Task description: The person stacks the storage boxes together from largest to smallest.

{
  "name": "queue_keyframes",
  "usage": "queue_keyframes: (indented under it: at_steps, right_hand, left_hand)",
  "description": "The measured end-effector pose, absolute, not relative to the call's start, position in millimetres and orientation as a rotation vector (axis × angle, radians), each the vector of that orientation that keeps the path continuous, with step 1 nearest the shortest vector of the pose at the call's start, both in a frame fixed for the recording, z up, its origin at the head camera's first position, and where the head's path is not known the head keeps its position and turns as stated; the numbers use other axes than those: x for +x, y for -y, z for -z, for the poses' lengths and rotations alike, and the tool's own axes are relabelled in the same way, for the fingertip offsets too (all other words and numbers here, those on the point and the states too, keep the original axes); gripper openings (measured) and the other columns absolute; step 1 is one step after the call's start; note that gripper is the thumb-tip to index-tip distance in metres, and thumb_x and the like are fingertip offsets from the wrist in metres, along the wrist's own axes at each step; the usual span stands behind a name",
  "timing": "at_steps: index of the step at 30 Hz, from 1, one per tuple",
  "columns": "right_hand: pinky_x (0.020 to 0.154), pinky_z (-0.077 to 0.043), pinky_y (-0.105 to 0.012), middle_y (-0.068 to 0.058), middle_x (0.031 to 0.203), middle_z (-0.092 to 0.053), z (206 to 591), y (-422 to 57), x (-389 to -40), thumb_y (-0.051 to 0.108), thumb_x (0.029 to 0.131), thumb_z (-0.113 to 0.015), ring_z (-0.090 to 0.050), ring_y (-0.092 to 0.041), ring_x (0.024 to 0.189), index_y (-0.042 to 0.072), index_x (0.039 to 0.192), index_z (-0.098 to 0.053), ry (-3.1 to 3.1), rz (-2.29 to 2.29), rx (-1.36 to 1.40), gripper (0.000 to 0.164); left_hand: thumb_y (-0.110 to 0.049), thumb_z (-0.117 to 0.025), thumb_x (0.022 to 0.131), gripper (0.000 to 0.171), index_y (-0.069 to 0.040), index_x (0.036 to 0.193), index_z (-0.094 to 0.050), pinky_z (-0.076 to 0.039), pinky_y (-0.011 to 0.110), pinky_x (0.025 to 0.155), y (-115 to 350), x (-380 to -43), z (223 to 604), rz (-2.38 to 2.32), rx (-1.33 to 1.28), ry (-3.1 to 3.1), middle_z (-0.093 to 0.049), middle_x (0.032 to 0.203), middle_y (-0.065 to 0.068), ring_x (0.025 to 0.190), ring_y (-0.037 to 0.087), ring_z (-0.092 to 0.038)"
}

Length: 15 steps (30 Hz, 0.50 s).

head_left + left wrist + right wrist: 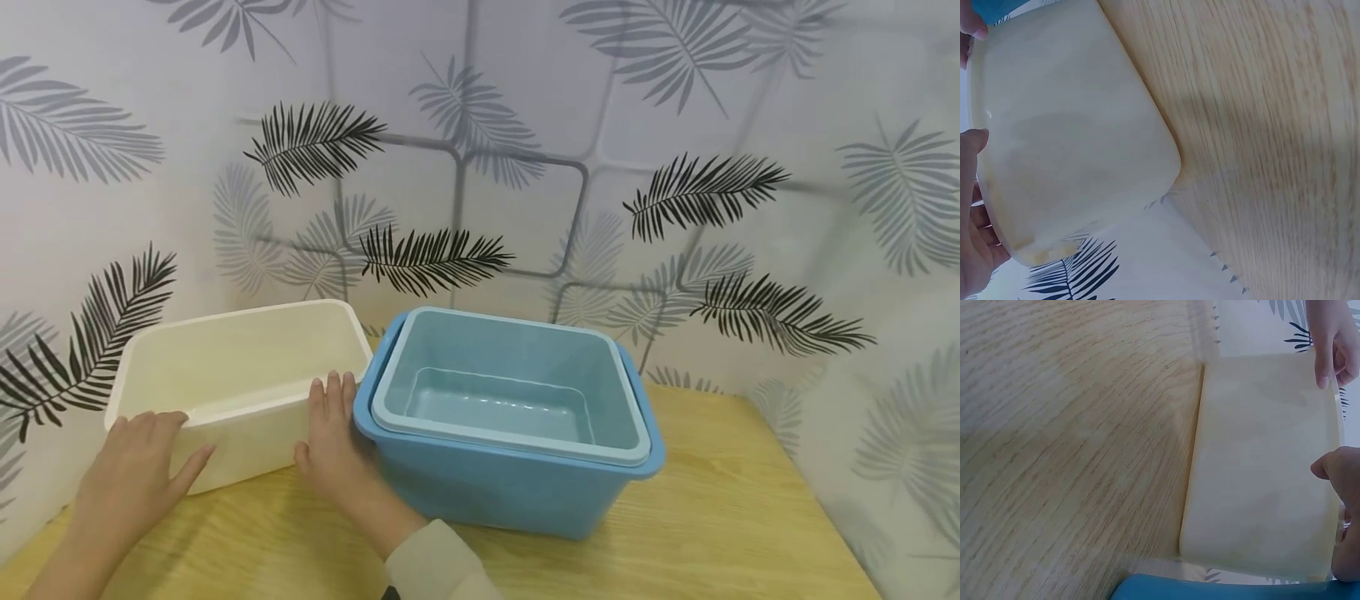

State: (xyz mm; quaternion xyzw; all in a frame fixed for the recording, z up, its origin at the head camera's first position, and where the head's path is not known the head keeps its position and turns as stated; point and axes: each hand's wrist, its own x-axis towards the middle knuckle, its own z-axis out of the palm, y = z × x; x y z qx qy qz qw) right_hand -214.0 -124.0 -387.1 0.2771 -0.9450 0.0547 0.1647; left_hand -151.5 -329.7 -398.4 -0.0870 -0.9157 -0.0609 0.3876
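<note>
A cream plastic bin [255, 433] stands at the left on the wooden table, its open top facing up. My left hand [138, 467] holds its front rim near the left corner, fingers over the edge and thumb in front of the outer wall. Farther right along that rim, my right hand [333, 454] grips the bin, fingertips at the edge and thumb on the front wall. In the right wrist view the thumb [1335, 469] overlaps the cream wall [1260, 469]. A blue bin [495, 492] stands beside the right hand, with a lighter blue bin [502, 375] nested inside it.
The wood-grain table [720, 517] extends right and toward the front. Directly behind the bins rises a wall covering [525, 108] with a leaf pattern, which also runs along both sides of the table. A pale sleeve [442, 558] covers the right forearm.
</note>
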Motion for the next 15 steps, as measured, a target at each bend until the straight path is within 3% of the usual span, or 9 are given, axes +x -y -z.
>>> queue_keyframes:
  at_steps: [2, 5, 9, 12, 15]
  right_hand:
    - [0.114, -0.02, -0.041, -0.01, 0.151, -0.027, 387.1, 123.5, -214.9, 0.038, 0.09, -0.053, -0.019, -0.029, 0.142, 0.01, 0.144, -0.029, 2.685, -0.144, 0.79, 0.065]
    - [0.113, -0.024, -0.039, -0.009, 0.145, -0.036, 386.5, 123.0, -214.1, 0.039, 0.089, -0.056, -0.028, -0.028, 0.138, 0.01, 0.14, -0.036, 2.618, -0.056, 0.799, 0.062]
    - [0.107, -0.033, -0.036, -0.003, 0.12, -0.052, 387.2, 121.8, -213.5, 0.042, 0.084, -0.061, -0.042, -0.021, 0.121, 0.013, 0.121, -0.05, 2.428, 0.061, 0.798, 0.049]
    - [0.103, -0.035, -0.035, 0.003, 0.101, -0.053, 387.6, 120.3, -214.6, 0.042, 0.08, -0.065, -0.045, -0.016, 0.108, 0.016, 0.104, -0.054, 2.315, 0.042, 0.815, 0.037]
    - [0.102, -0.036, -0.035, 0.005, 0.094, -0.053, 387.0, 119.1, -215.0, 0.041, 0.079, -0.067, -0.046, -0.013, 0.102, 0.017, 0.096, -0.054, 2.295, 0.013, 0.847, 0.032]
  left_hand:
    - [-0.051, -0.045, 0.093, 0.063, 0.012, 0.094, -0.055, -0.037, 0.052, 0.081, 330.6, -151.6, 396.6, 0.134, -0.215, 2.326, -0.059, 0.08, 0.029, 0.079, 0.044, -0.054]
    - [-0.064, -0.028, 0.092, 0.081, 0.012, 0.087, -0.055, -0.039, 0.05, 0.071, 331.5, -152.6, 394.8, 0.089, -0.223, 2.273, -0.058, 0.072, 0.026, 0.07, 0.042, -0.053]
    - [-0.072, -0.016, 0.087, 0.09, 0.009, 0.079, -0.054, -0.042, 0.052, 0.067, 333.1, -155.1, 392.7, 0.073, -0.231, 2.225, -0.057, 0.067, 0.027, 0.072, 0.046, -0.055]
    - [-0.071, -0.024, 0.085, 0.082, 0.006, 0.075, -0.051, -0.046, 0.052, 0.06, 336.3, -155.9, 391.8, 0.112, -0.228, 2.236, -0.057, 0.07, 0.029, 0.068, 0.048, -0.056]
    - [-0.07, -0.028, 0.083, 0.075, 0.0, 0.071, -0.05, -0.042, 0.04, 0.044, 339.8, -155.8, 390.8, 0.135, -0.238, 2.25, -0.054, 0.062, 0.017, 0.05, 0.031, -0.05]
